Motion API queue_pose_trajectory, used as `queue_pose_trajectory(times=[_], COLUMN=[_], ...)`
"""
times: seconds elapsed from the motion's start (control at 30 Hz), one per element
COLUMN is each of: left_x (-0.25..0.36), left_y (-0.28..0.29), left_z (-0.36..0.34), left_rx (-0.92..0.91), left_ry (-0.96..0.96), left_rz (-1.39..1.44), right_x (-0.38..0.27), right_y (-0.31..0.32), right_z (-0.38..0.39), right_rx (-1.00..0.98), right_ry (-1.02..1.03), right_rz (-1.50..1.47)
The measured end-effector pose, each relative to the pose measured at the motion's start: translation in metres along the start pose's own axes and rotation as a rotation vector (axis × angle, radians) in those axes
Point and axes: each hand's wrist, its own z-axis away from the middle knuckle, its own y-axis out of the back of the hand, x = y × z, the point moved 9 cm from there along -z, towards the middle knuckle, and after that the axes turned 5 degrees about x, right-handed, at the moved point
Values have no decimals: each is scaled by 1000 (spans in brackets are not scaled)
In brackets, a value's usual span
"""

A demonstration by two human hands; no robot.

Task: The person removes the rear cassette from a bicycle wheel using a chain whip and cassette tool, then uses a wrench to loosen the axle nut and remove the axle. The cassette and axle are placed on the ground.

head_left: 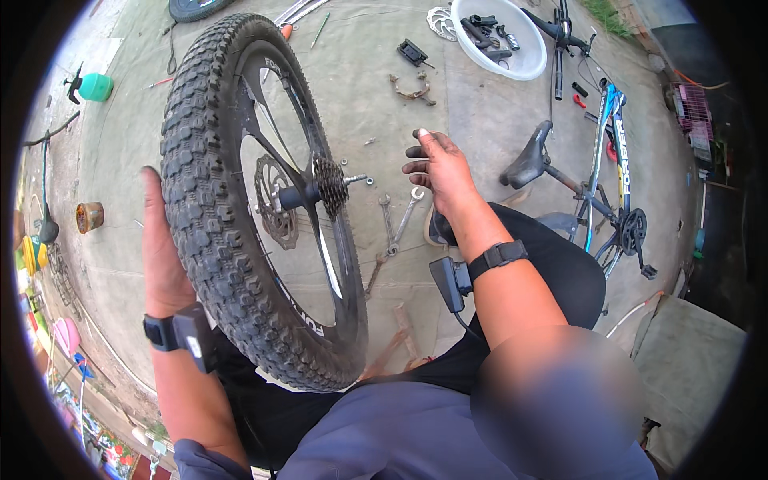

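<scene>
A bicycle wheel (212, 192) with a knobby black tyre stands upright, slightly tilted, in front of me. My left hand (166, 268) is against the tyre's left side and steadies it. Its thumb points up, and the other fingers are hidden behind the tyre. A brake disc (276, 200) sits on the hub's left side and a cassette (329, 186) on its right, with the axle end sticking out. My right hand (442, 170) is in the air right of the cassette, fingers loosely bent and apart, holding nothing. Its fingertips are darkened. Two spanners (410, 212) lie on the ground sheet below it.
A white bowl (524, 62) of parts stands at the back, with a loose brake disc (440, 23) beside it. One pedal (413, 54) lies nearby. At right lies a blue bicycle frame (594, 210) with its saddle (526, 156). A green spray bottle (95, 87) and rusty tin (90, 217) stand left.
</scene>
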Motion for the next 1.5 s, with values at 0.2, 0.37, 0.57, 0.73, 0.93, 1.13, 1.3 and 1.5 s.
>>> queue_pose_trajectory(times=[0.2, 0.37, 0.57, 0.73, 0.93, 1.13, 1.3, 1.5], left_x=[55, 56, 71, 67, 59, 54, 56, 58], left_y=[-66, -70, -40, -9, 39, 59, 68, 79], left_z=[44, 52, 53, 60, 61, 50, 47, 38], left_rx=[124, 232, 286, 384, 532, 604, 741, 673], left_ry=[-272, -122, -229, -163, -208, -189, -166, -14], left_rz=[-388, -444, -375, -348, -335, -442, -526, -520], right_x=[1, -4, 37, 93, 172, 173, 175, 163], right_y=[8, -4, 5, 4, -1, -39, -60, -89], right_z=[3, 7, -16, -45, -109, -121, -143, -151], right_rx=[79, 30, 59, 116, 44, -36, -83, -85], right_ry=[-6, 40, -17, -124, 43, 128, 110, 226], right_rz=[-22, 45, 148, 215, 852, 1317, 1487, 1380])
